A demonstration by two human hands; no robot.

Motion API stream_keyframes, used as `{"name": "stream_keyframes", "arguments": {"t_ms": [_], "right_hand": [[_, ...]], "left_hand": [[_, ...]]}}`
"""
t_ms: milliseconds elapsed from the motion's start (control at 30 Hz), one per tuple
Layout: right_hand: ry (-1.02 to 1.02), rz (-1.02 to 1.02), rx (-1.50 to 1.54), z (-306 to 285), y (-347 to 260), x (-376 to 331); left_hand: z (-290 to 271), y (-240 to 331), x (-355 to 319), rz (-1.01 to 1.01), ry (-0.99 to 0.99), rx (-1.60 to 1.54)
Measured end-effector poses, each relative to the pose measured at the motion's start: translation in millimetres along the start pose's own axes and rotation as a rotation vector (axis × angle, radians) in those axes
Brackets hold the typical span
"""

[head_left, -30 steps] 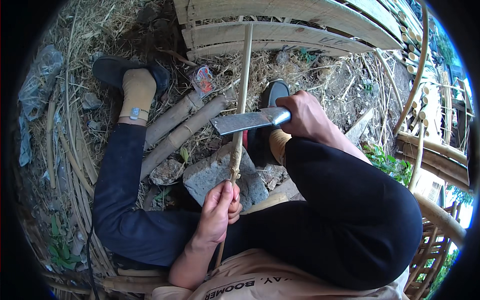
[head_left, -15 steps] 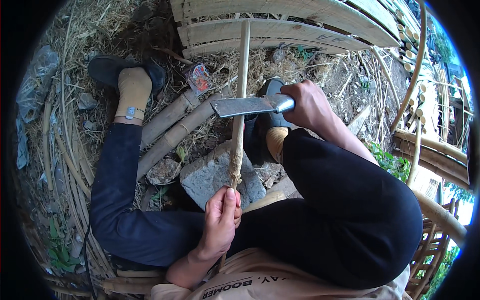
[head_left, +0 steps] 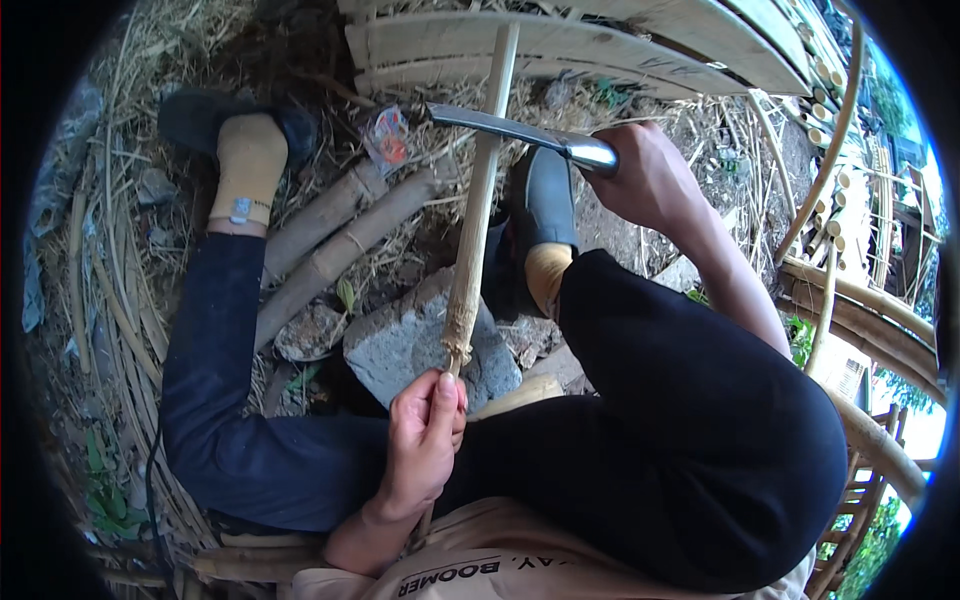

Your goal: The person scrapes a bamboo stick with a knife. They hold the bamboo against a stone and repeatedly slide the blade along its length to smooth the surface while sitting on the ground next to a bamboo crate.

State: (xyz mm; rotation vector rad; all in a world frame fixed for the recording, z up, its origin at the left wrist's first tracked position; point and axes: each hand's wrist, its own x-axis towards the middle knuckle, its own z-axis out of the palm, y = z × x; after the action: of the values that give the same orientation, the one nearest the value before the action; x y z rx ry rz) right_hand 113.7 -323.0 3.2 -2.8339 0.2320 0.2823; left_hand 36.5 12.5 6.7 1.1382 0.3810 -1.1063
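Straw (head_left: pixel 135 50) and a stone (head_left: pixel 385 345) lie under a stick (head_left: pixel 473 240) pinched by the left hand (head_left: pixel 422 440), while the right hand (head_left: pixel 650 180) curls its fingers round a knife (head_left: pixel 535 138) (long one) that a loose grip could drop on the shoe (head_left: pixel 547 205).

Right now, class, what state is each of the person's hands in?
Left hand: closed, holding the pale stick near its lower end.
Right hand: closed, holding the bladed metal tool.
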Motion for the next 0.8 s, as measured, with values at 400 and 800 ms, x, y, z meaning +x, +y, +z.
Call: {"name": "stream_keyframes", "arguments": {"t_ms": [400, 800], "right_hand": [[-0.167, -0.157, 0.092, -11, -40, -20], [-0.206, -0.273, -0.048, -8, -45, -18]], "left_hand": [[4, 9, 6, 0.051, 0.044, -0.006], [-5, 17, 18, -0.025, -0.067, -0.110]]}}
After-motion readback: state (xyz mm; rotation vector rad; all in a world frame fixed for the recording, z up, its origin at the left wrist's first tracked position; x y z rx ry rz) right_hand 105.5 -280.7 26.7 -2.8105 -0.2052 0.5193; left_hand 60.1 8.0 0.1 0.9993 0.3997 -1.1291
